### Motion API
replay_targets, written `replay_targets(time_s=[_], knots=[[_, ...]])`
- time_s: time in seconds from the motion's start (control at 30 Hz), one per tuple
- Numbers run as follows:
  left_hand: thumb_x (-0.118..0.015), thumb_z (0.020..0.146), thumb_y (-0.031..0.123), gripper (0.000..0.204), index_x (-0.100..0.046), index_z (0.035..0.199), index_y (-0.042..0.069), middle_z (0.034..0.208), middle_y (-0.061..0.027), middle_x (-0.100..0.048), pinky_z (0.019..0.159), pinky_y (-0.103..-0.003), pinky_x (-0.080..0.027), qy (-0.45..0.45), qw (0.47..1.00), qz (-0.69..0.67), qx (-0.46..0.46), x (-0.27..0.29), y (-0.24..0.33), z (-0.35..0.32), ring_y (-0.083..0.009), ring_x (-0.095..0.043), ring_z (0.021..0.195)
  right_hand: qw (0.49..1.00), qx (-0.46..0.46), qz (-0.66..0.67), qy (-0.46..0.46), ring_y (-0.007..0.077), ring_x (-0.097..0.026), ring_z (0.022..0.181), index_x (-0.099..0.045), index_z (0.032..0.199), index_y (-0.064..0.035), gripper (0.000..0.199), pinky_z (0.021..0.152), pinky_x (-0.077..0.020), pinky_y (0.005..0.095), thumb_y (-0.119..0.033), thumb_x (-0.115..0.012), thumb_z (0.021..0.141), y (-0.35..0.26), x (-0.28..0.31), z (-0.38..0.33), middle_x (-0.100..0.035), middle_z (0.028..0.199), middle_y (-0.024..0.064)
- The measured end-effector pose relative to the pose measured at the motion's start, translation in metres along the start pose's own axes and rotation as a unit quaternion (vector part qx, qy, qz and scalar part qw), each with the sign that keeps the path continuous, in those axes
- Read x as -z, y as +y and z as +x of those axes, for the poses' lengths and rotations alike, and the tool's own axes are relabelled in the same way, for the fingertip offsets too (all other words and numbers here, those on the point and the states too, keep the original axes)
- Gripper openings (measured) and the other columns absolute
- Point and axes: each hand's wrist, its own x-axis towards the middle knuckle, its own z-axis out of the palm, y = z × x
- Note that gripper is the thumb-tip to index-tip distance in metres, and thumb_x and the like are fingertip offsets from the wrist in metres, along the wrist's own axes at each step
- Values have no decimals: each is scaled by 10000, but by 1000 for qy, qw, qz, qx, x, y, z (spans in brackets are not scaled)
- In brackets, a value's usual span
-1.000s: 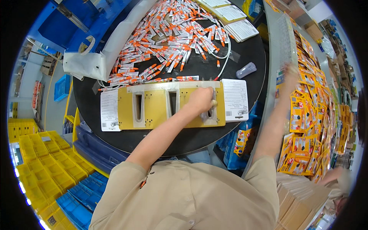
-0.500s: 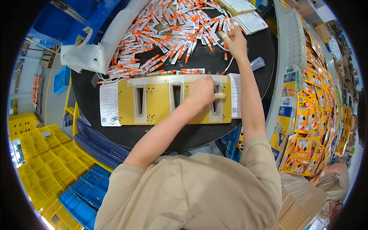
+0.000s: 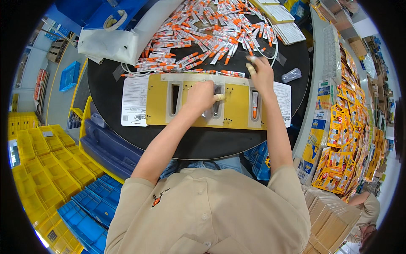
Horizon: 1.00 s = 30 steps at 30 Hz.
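A yellow fixture board (image 3: 241, 101) with long slots lies in front of me over printed white cards (image 3: 134, 101). My left hand (image 3: 201, 96) is closed at its middle slot, with a bit of clear plastic blister (image 3: 207, 114) showing beneath the palm; the curled fingers hide the rest. An orange-capped tube (image 3: 255, 105) lies in the right slot, cap toward me. My right hand (image 3: 261, 75) is above the board's far edge, beside the pile of orange-capped tubes (image 3: 203, 31). Its thumb and fingertips are apart, slightly blurred, and no object shows between them. Pale finger covers are on both hands.
Clear plastic pieces (image 3: 292, 75) lie on the black round table (image 3: 186, 146) at right, with a white cable (image 3: 275, 53) nearby. Paper stacks (image 3: 289, 33) sit at the back. Yellow bins (image 3: 55, 156) and blue crates (image 3: 89, 211) stand left; orange packages (image 3: 338, 139) line the right.
My left hand has shifted from the right slot to the middle one. My right hand has come back from the pile toward the board. A tube now lies in the right slot.
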Motion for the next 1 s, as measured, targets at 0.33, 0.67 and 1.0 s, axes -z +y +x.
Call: replay_targets(time_s=[0.33,0.67,1.0], knots=[[-677,826,232,254,-575,882,6,743,-136,-646,650,-365,-509,52,944,-324,-43,31,-66,-41,-262,-660,711,991,13,125,-47,144,-601,693,-609,1048,-24,169,621,-466,280,-112,-631,906,-19,-26,63,-596,769,62],[-735,769,470,468,-606,863,30,744,-133,-650,624,-426,-469,29,994,28,100,58,-101,-40,-332,-635,739,986,-30,116,-118,150,-640,708,-668,1011,-3,202,632,-511,309,-21,-695,811,-98,-25,-65,-625,1121,122],[-718,761,326,388,-675,1012,33,885,-134,-684,739,-369,-501,238,967,-16,-84,73,-115,47,-291,-652,844,986,-132,-34,100,312,-550,1146,-632,1156,-34,331,955,-440,387,-178,-674,862,8,57,-85,-587,1224,147]])
